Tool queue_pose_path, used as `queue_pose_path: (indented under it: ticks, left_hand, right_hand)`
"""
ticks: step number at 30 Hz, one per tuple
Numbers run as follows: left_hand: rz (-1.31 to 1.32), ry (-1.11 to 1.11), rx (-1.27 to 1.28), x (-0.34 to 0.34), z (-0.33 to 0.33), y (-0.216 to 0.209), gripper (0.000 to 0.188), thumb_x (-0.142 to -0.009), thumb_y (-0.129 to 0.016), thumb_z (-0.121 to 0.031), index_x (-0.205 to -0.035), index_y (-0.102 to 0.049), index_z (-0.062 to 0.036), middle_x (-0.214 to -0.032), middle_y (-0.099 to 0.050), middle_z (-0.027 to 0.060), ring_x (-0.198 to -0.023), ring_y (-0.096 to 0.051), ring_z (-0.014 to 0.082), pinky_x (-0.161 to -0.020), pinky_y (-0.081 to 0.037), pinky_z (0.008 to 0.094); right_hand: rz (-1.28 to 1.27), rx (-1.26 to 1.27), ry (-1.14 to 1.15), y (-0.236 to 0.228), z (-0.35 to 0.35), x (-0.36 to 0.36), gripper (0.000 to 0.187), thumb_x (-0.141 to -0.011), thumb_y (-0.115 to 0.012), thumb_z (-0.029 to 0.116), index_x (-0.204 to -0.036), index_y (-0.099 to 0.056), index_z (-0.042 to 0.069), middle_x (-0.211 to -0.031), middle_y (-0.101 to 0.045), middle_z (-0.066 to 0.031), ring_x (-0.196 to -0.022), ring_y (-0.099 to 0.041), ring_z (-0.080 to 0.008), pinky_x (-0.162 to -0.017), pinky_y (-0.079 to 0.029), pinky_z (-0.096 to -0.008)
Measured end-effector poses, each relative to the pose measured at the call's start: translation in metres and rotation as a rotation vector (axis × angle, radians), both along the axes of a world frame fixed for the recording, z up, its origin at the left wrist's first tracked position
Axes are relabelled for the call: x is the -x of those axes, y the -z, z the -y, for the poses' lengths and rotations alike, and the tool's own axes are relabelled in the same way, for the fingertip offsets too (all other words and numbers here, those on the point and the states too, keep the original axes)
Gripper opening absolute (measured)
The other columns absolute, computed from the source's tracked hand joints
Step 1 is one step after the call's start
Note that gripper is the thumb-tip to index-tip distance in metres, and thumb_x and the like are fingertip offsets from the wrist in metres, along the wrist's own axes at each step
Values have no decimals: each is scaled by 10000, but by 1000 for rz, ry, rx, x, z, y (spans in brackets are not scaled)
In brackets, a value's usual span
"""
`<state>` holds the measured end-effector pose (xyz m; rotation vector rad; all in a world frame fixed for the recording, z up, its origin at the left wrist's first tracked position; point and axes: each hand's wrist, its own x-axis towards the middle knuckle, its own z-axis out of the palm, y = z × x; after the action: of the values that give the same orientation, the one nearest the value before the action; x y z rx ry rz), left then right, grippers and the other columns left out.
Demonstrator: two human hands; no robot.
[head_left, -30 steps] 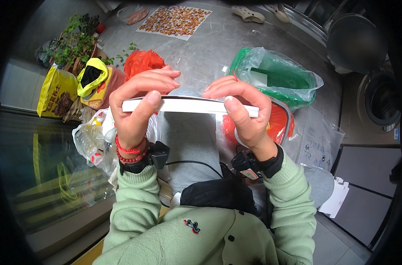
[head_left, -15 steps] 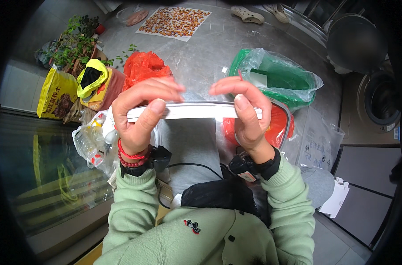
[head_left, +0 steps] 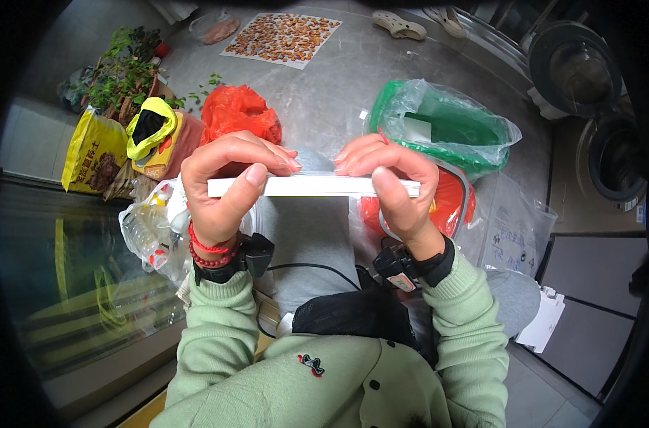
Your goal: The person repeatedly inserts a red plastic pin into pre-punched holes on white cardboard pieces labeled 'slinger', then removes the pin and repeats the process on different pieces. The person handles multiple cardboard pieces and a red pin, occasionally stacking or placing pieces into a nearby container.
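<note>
Across both hands runs a thin, straight white flat piece (head_left: 317,187), seen edge-on like a slim box or a folded stack; its broad face is hidden, so its exact kind is unclear. My left hand (head_left: 214,182) grips the left end, thumb along the near edge and curled fingers over the top. At the other end my right hand (head_left: 412,189) holds it the same way, thumb pressed to the edge. The fingertips of both hands rest on the top near its middle, a small gap between them. It hovers above my grey-clad legs (head_left: 303,242).
Beyond my right hand stands a green bin (head_left: 460,127) with a clear liner; a red bag in a grey-rimmed container (head_left: 456,203) is closer. Left lie a red bag (head_left: 239,114), a clear bag of bottles (head_left: 150,232) and a yellow sack (head_left: 93,153). A white card piece (head_left: 542,321) lies right.
The fingers of both hands have come down onto the top of the white piece. Its bowed, layered edge now looks straight and even, and the piece sits slightly lower.
</note>
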<state>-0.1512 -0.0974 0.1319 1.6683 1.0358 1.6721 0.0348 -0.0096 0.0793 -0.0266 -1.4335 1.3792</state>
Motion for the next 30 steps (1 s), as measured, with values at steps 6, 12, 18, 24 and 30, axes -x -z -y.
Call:
queue_pose_path:
  ticks: [6, 12, 18, 24, 30]
  left_hand:
    - [7, -2, 33, 3, 2, 0, 125, -767, -537, -15, -791, -631, 63, -805, -661, 172, -772, -653, 233, -811, -533, 413]
    - [106, 10, -53, 6, -5, 10, 357, -833, -622, -217, -1052, -574, 62, -888, -649, 143, -841, -649, 228, -822, -513, 374]
    - [78, -24, 130, 1, -7, 22, 730, -711, -810, -330, -1243, -426, -8, -1041, -582, 55, -985, -574, 156, -891, -437, 304]
    - [-103, 6, 403, -31, -11, 28, 478, -809, -712, -163, -1197, -494, 11, -1019, -616, 75, -971, -571, 119, -838, -454, 276]
    - [10, 53, 300, -71, -24, 32, 492, -844, -680, -153, -1242, -458, 32, -1100, -589, 93, -996, -559, 137, -858, -451, 281]
  right_hand:
    - [157, -147, 41, -5, 2, -3, 336, -656, -831, 166, -846, -638, -33, -817, -677, -170, -843, -661, -307, -743, -528, -377]
    - [133, -54, 128, -8, 5, 0, 203, -699, -787, 35, -860, -675, -19, -845, -700, -125, -767, -677, -189, -699, -527, -269]
    - [174, 277, 287, -32, -8, -21, 250, -742, -788, 118, -915, -668, -17, -819, -672, -32, -726, -606, -82, -667, -483, -206]
    - [172, 445, 238, -64, -32, -54, 310, -768, -774, 202, -943, -647, -19, -826, -652, -54, -720, -605, -104, -688, -473, -214]
    - [268, 545, 280, -80, -42, -84, 352, -784, -753, 248, -990, -649, -18, -895, -677, -111, -764, -662, -158, -679, -529, -261]
